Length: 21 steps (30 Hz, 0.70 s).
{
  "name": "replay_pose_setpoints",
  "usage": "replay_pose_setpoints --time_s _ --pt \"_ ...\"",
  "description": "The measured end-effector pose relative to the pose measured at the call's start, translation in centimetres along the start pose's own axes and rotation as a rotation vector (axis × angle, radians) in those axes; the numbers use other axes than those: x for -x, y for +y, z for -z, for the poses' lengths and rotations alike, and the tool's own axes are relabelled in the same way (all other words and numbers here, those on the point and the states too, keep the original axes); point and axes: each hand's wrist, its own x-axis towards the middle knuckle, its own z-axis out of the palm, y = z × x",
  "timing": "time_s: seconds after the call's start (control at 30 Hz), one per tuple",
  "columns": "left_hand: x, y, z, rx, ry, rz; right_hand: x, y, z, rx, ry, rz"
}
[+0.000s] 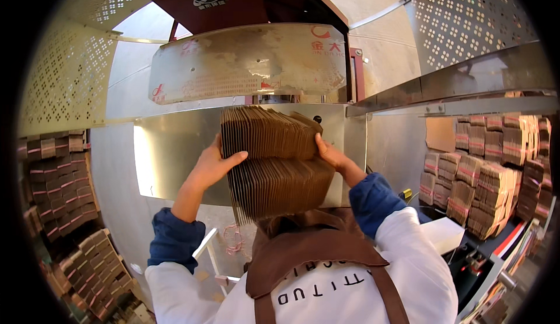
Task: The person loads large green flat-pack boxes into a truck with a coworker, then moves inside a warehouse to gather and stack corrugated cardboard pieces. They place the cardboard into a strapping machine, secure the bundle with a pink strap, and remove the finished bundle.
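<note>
Between my two hands is a thick stack of brown folded cardboard pieces (274, 172), standing on edge side by side with a crease running across the middle. My left hand (216, 163) grips its left side, the thumb lying over the front sheet and the other fingers hidden behind. My right hand (333, 156) presses the stack's right side, with part of its fingers hidden. The stack is over the metal worktable (181, 155) of a machine, its lower end reaching past the near edge toward my brown apron (315, 245). Whether the stack touches the table I cannot tell.
A scuffed metal plate (233, 61) and dark red machine housing (227, 0) rise behind the table. Perforated panels (76, 61) flank it. Banded cardboard bundles (475, 172) are piled at right, with more bundles (61, 190) at left. A white frame (205, 245) stands below the table.
</note>
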Motion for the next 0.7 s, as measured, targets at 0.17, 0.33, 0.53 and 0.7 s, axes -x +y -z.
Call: replay_pose_setpoints --time_s 0.17,0.33,0.53,0.7 --pt "-2.3 1.8 -3.5 -0.496 0.169 0.084 -4.3 4.7 1.2 -0.439 -0.17 0.069" --pt "-2.5 7.0 -8.6 -0.7 0.181 0.111 -3.7 5.6 5.1 -0.254 -0.115 -0.071" --pt "-3.2 8.2 -14.6 -0.797 0.308 0.035 -3.0 5.4 9.2 -0.075 0.054 -0.176" --pt "-2.4 9.8 -19.3 -1.07 0.349 -0.041 -0.7 -1.2 11.5 0.33 0.391 0.287"
